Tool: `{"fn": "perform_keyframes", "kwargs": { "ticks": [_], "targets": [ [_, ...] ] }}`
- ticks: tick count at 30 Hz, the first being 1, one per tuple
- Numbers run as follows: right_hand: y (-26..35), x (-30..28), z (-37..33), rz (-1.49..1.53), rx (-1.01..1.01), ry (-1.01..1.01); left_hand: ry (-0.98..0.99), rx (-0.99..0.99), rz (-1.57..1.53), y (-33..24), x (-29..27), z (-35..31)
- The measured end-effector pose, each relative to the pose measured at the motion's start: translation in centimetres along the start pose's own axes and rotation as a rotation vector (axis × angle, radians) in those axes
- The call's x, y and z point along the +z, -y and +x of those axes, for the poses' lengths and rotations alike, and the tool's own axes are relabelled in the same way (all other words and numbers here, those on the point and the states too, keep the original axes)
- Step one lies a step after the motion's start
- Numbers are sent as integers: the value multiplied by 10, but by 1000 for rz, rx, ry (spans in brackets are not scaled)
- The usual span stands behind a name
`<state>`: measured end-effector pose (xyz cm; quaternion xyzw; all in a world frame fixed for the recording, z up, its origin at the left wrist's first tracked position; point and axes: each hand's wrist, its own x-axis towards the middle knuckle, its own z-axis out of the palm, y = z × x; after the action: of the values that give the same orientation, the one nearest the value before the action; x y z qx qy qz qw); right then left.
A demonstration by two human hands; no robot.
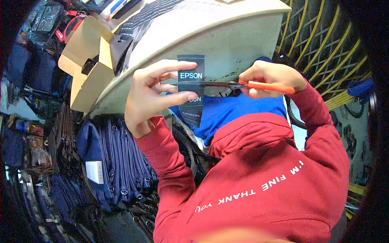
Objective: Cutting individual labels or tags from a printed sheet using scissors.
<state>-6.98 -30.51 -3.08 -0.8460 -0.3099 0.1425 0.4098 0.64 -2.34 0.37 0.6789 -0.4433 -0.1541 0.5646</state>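
Observation:
My left hand (146, 89) pinches a black label strip (191, 65) with white lettering, its thumb and fingers at the strip's surface. The strip hangs down in front of me, its lower part curving slightly. In my right hand (275, 75) is a pair of scissors (269, 86) with orange handles. Their blades lie level across the strip, between my left thumb and forefinger. Whether the blades are fully closed cannot be made out. Below the strip, a blue cloth (247, 111) covers my lap.
A pale table (214, 28) curves across ahead, with dark label sheets (142, 18) on it. An open cardboard box (87, 60) stands at its left edge. Navy bags with straps (125, 154) are piled at left. A yellow-barred lattice (320, 40) stands at far right.

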Motion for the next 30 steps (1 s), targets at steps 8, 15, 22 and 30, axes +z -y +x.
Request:
{"fn": "perform_keyframes", "kwargs": {
  "ticks": [8,15,22,30],
  "targets": [
    [-3,-1,1,-7,-42,-7,14,-13,28,-2,0,0],
    [-2,2,-1,-41,2,-64,-8,-40,78,-1,-1,-1],
    [-5,7,-8,36,147,-101,-40,-71,111,2,-1,-1],
    [-66,10,-37,314,249,-255,-175,-125,57,38,-3,35]
  ]
}}
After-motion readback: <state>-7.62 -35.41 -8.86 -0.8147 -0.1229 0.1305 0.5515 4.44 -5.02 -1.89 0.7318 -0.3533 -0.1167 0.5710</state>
